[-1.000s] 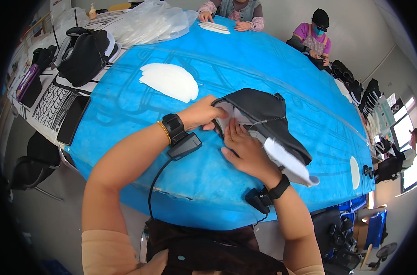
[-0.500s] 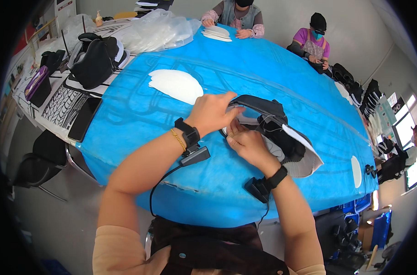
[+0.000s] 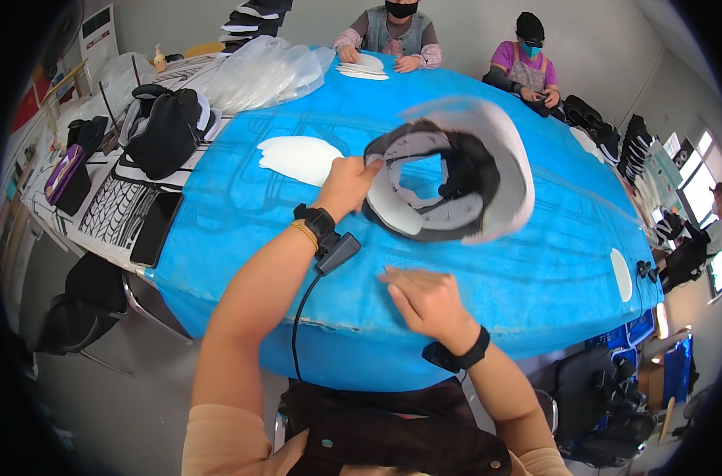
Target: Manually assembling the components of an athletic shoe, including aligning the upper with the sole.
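My left hand (image 3: 347,186) grips the edge of a black and white shoe upper (image 3: 450,181), which swings blurred above the blue table (image 3: 242,230). My right hand (image 3: 424,298) lies flat and spread on the blue cover near the front edge, holding nothing. A small stack of white insole-shaped pieces (image 3: 299,158) lies on the table just left of my left hand. A black band sits on each wrist, with a cable running down from the left one.
Two other people sit at the far end, one by a pile of white pieces (image 3: 363,66), one by black uppers (image 3: 589,115). A clear plastic bag (image 3: 267,73) and a black bag (image 3: 167,131) are at the left. A white oval piece (image 3: 621,274) lies far right.
Both hands worked the upper together on the table before. Now my right hand has let go and dropped to the cloth, and my left hand has swung the upper up and away.
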### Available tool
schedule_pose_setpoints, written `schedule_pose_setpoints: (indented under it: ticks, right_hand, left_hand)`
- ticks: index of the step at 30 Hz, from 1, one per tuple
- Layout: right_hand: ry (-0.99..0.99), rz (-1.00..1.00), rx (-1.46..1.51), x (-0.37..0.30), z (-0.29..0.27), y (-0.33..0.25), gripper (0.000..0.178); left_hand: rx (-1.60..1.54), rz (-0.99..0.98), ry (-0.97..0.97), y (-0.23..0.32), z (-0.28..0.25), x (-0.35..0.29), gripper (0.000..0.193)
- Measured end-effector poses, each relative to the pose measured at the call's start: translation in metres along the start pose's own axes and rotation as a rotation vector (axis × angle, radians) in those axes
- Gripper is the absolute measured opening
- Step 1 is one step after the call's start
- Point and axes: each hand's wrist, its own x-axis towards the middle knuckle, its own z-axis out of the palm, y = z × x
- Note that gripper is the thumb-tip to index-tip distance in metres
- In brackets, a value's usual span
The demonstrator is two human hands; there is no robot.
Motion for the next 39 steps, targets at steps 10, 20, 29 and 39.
schedule_pose_setpoints:
  ticks: [10,20,29,39]
  right_hand:
    - [0.33,0.82,0.648,-0.008,-0.005,0.02,0.045]
    - [0.636,0.967,1.104,-0.017,-0.007,0.028,0.047]
    - [0.541,0.968,0.936,-0.022,-0.002,0.031,0.027]
    - [0.231,0.61,-0.379,-0.036,-0.018,0.053,0.024]
  left_hand:
    - [-0.492,-0.062,0.043,0.0,0.015,-0.016,0.046]
    - [-0.449,0.115,-0.373,0.036,0.025,-0.051,0.042]
    - [-0.273,0.079,-0.372,0.028,0.02,-0.049,0.051]
    - [0.196,0.137,-0.34,0.006,0.028,-0.048,0.033]
